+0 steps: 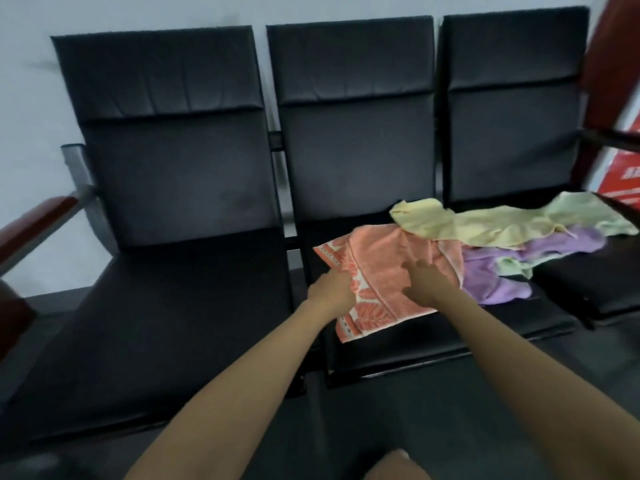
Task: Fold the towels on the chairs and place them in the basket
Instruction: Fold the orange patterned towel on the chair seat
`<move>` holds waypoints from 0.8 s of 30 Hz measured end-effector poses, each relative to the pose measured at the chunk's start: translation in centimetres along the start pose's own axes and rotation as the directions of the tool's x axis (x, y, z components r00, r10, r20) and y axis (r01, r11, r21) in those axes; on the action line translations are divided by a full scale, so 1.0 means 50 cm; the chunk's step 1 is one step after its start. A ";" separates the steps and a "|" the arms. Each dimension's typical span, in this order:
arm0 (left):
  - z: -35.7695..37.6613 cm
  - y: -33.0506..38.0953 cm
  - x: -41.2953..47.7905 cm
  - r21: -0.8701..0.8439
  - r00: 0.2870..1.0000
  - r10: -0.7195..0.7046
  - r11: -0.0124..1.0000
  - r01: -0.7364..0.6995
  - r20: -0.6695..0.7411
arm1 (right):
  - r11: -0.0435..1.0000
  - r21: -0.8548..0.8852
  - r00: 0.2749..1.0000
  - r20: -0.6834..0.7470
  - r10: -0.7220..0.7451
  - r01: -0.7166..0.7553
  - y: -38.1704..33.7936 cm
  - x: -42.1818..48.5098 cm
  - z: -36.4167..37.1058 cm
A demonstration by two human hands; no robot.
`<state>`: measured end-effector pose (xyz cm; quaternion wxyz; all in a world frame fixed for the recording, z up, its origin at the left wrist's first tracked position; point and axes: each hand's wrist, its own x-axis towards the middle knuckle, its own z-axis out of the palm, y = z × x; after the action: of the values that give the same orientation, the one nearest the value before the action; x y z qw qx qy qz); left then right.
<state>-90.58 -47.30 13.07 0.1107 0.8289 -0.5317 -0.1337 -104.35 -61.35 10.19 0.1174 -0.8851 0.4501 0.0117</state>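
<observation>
An orange patterned towel (pixel 377 268) lies spread on the middle chair's seat (pixel 398 344). My left hand (pixel 334 289) grips its left edge with curled fingers. My right hand (pixel 424 282) rests on the towel's middle, thumb spread; the blur hides whether its fingers pinch the cloth. To the right lies a heap of towels: a pale yellow one (pixel 481 226), a purple one (pixel 498 275) under it, and a light green one (pixel 585 211) reaching onto the right chair. No basket is in view.
Three joined black padded chairs stand against a white wall; the left seat (pixel 166 317) carries nothing. A red-brown armrest (pixel 38 216) sticks out at the far left. A red panel (pixel 620 181) stands at the right edge. Dark floor lies below.
</observation>
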 end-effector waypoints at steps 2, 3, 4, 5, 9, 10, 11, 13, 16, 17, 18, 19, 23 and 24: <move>0.034 0.014 0.050 -0.030 0.999 0.023 0.999 -0.023 0.022 | 0.994 0.019 0.990 -0.079 0.113 -0.112 0.039 0.033 0.014; 0.053 0.020 0.072 -0.052 0.999 0.037 0.998 -0.035 0.035 | 0.987 0.031 0.980 -0.123 0.158 -0.156 0.059 0.051 0.022; 0.072 0.026 0.092 -0.076 0.998 0.047 0.996 -0.044 0.049 | 0.981 0.041 0.969 -0.157 0.193 -0.189 0.077 0.065 0.027; 0.093 0.032 0.111 -0.091 0.996 0.063 0.994 -0.057 0.064 | 0.974 0.059 0.957 -0.182 0.226 -0.219 0.094 0.078 0.032; 0.161 0.036 0.164 -0.112 0.994 0.085 0.991 -0.077 0.074 | 0.950 0.151 0.911 -0.275 0.307 -0.274 0.148 0.127 0.026; 0.173 0.036 0.174 -0.131 0.997 0.069 0.989 -0.064 0.035 | 0.946 0.171 0.905 -0.285 0.315 -0.276 0.158 0.139 0.021; 0.181 0.036 0.184 -0.162 0.999 0.049 0.985 -0.053 -0.023 | 0.950 0.166 0.907 -0.292 0.303 -0.264 0.168 0.154 0.018; 0.193 0.036 0.202 -0.220 0.995 -0.020 0.976 -0.002 -0.098 | 0.964 0.111 0.927 -0.269 0.262 -0.241 0.180 0.183 0.018; 0.205 0.038 0.218 -0.290 0.982 -0.087 0.956 0.036 -0.165 | 0.975 0.009 0.959 -0.177 0.222 -0.224 0.185 0.223 0.021; 0.206 0.037 0.218 -0.316 0.978 -0.101 0.948 0.040 -0.181 | 0.975 -0.006 0.966 -0.132 0.222 -0.224 0.186 0.237 0.024; 0.209 0.034 0.218 -0.351 0.975 -0.111 0.936 0.036 -0.194 | 0.973 -0.004 0.970 -0.082 0.229 -0.230 0.184 0.247 0.023; 0.208 0.031 0.215 -0.414 0.972 -0.122 0.910 0.028 -0.202 | 0.974 0.007 0.973 -0.057 0.225 -0.225 0.183 0.258 0.025; 0.189 0.023 0.195 -0.788 0.934 -0.276 0.615 -0.011 -0.228 | 0.959 0.216 0.913 -0.325 0.246 -0.181 0.172 0.275 0.008; 0.184 0.020 0.189 -0.848 0.909 -0.339 0.529 -0.030 -0.244 | 0.948 0.277 0.881 -0.394 0.261 -0.157 0.166 0.273 -0.003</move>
<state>-90.79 -56.71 3.75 0.5805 0.7280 -0.2930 -0.2170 -102.90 -76.92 6.97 0.1190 -0.7916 0.5564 -0.2228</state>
